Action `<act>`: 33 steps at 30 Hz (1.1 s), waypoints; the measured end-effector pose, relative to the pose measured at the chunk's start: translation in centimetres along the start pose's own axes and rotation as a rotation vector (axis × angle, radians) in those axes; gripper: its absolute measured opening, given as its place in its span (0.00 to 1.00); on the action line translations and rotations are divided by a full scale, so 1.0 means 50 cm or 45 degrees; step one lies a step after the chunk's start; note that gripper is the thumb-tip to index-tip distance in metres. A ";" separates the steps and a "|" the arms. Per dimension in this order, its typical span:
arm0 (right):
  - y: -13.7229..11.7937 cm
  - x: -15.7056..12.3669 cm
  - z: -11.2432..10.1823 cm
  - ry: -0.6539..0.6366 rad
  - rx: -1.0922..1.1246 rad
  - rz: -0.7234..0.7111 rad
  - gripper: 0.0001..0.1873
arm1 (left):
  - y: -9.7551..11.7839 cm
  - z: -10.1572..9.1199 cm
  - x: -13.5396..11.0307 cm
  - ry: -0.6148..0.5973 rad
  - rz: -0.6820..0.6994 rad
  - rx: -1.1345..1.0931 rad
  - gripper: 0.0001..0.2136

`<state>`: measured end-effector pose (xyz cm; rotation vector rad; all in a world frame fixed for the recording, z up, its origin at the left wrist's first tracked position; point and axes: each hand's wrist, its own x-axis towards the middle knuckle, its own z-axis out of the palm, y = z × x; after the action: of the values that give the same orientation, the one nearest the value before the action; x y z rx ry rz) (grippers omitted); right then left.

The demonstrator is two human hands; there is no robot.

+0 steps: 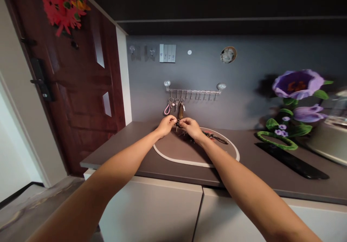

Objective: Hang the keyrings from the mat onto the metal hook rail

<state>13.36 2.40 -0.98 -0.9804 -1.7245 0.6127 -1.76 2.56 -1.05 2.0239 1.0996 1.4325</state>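
My left hand (166,126) and my right hand (191,127) meet above the counter, both with fingers pinched. Between their fingertips is a small bunch of keys on a ring (177,124), dark and metallic, with a key pointing down. Just above the hands, a hook rail (193,91) is fixed to the wall. From its left hooks hang several keys, one set with a pink loop (167,109) and one with a brown strap (181,111). Beneath my right hand, more keys with a dark braided cord (217,138) lie on a white-rimmed oval mat (187,161), partly hidden.
On the right of the counter (249,169) stand purple artificial flowers (298,84), a long black object (294,160) and a pale rounded container (329,140). A dark cabinet (217,3) overhangs the wall. A red-brown door (81,86) is to the left.
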 end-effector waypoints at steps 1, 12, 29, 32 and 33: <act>0.001 0.000 0.000 0.002 0.051 0.001 0.10 | 0.002 0.000 -0.001 0.000 0.005 -0.003 0.07; -0.001 -0.003 -0.010 0.022 0.146 -0.026 0.13 | 0.033 -0.001 -0.014 -0.070 0.090 -0.002 0.07; -0.075 0.040 -0.038 0.349 0.612 0.253 0.09 | -0.003 0.005 -0.015 -0.193 0.295 0.554 0.11; -0.092 0.076 -0.043 0.403 0.565 0.234 0.05 | -0.008 0.004 -0.013 -0.210 0.263 0.583 0.11; -0.098 0.088 -0.044 0.428 0.556 0.235 0.03 | -0.010 0.004 -0.012 -0.216 0.258 0.591 0.11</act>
<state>13.15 3.35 5.90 -0.8735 -1.1490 0.8485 -1.85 2.42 -1.85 2.5906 1.2701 1.1389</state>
